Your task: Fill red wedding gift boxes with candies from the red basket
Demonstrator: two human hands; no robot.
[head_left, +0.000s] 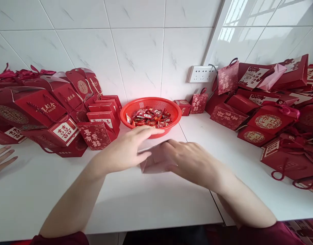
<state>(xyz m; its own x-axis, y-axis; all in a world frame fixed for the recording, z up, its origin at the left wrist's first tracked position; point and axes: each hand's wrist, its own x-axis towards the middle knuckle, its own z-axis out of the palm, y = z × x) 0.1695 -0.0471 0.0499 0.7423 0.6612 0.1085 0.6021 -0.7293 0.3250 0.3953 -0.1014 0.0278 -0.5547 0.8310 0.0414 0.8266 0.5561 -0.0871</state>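
Observation:
A small, pale pinkish open box (156, 159), blurred by motion, is between my two hands in front of the red basket. My right hand (191, 160) has its fingers bent around the box's right side and top edge. My left hand (126, 148) is at the box's left side, thumb and fingers spread apart, with the fingers pointing over its back edge. The red plastic basket (150, 102), just behind my hands, holds many small wrapped candies (156, 116).
Red gift boxes (53, 109) crowd the left, with smaller upright ones (100, 131) beside the basket. More red boxes (266, 119) are piled at the right. A white power strip (202, 74) is on the tiled wall. Another person's hand (2, 158) rests at the left edge.

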